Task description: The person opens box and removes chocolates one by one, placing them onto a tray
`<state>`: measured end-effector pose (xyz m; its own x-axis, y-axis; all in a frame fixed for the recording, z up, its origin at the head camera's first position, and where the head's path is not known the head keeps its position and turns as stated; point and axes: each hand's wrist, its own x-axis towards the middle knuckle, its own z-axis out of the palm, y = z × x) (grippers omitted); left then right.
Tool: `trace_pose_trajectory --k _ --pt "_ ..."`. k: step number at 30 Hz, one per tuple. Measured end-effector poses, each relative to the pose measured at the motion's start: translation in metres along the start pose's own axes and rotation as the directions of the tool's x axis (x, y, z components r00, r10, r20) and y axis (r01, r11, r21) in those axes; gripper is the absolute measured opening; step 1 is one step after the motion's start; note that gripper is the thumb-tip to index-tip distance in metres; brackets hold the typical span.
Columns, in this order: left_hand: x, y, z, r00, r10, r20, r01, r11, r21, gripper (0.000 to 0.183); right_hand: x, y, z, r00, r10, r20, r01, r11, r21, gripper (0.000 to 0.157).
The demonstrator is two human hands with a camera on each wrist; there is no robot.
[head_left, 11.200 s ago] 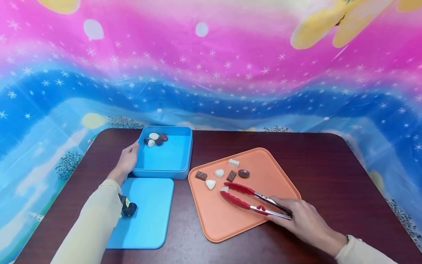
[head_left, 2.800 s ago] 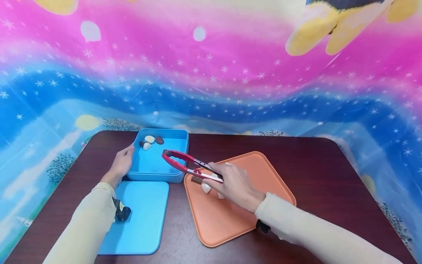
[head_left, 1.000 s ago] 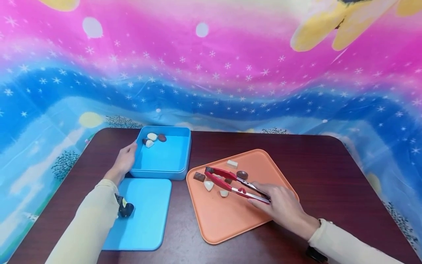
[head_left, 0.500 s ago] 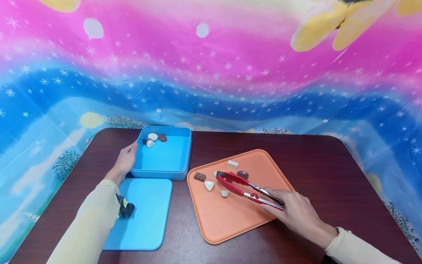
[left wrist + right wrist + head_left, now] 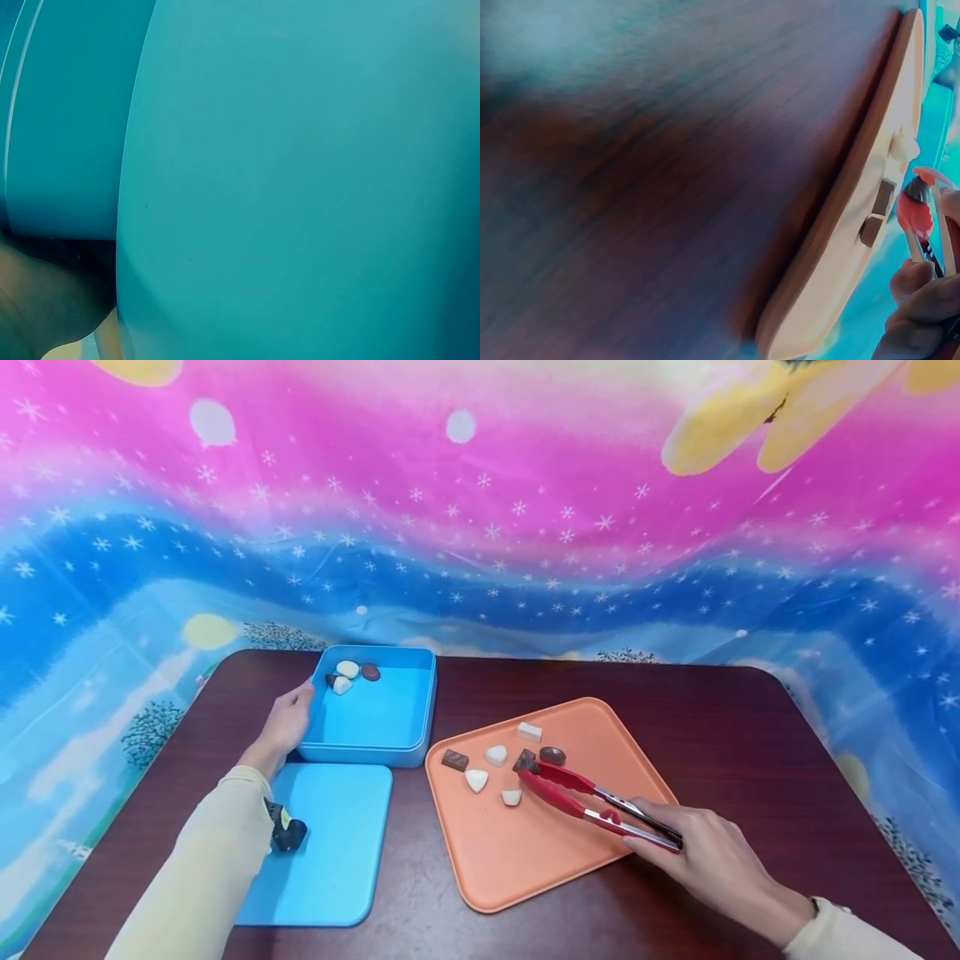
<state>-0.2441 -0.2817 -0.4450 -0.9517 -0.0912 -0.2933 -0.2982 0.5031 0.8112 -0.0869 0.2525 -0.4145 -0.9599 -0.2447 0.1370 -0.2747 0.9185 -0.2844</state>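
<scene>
My right hand grips red-tipped metal tongs low over the orange tray. Between the tips is a dark, rounded chocolate piece; in the head view it overlaps a brown block on the tray. Around the tips lie a brown oval chocolate, a striped brown block, a white block and several white rounded pieces. At the far left, my left hand holds the left wall of the blue box, thumb at the rim. White and brown pieces sit in its back left corner.
A flat blue lid lies in front of the box, under the left forearm with its black wrist camera. The dark table ends at a printed cloth backdrop.
A dark piece has left the box cluster. My right hand has moved the tongs, with that dark piece, from over the box rightward and down to the tray. My left hand stays at the box.
</scene>
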Motion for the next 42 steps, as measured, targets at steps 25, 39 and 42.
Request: trace_pose_trajectory --k 25,39,42 --pt "0.0 0.0 0.001 1.0 -0.012 -0.008 0.012 1.0 -0.013 0.064 -0.013 0.013 0.003 0.997 0.05 0.058 -0.046 0.997 -0.054 0.051" --pt "0.0 0.001 -0.001 1.0 -0.007 0.001 0.007 1.0 -0.013 0.062 -0.013 0.016 0.001 0.998 0.055 0.019 -0.054 0.997 -0.049 0.062" --pt "0.0 0.001 0.0 1.0 -0.006 -0.003 0.006 1.0 -0.013 0.062 -0.012 0.015 0.0 0.999 0.037 -0.019 -0.038 0.998 -0.045 0.062"
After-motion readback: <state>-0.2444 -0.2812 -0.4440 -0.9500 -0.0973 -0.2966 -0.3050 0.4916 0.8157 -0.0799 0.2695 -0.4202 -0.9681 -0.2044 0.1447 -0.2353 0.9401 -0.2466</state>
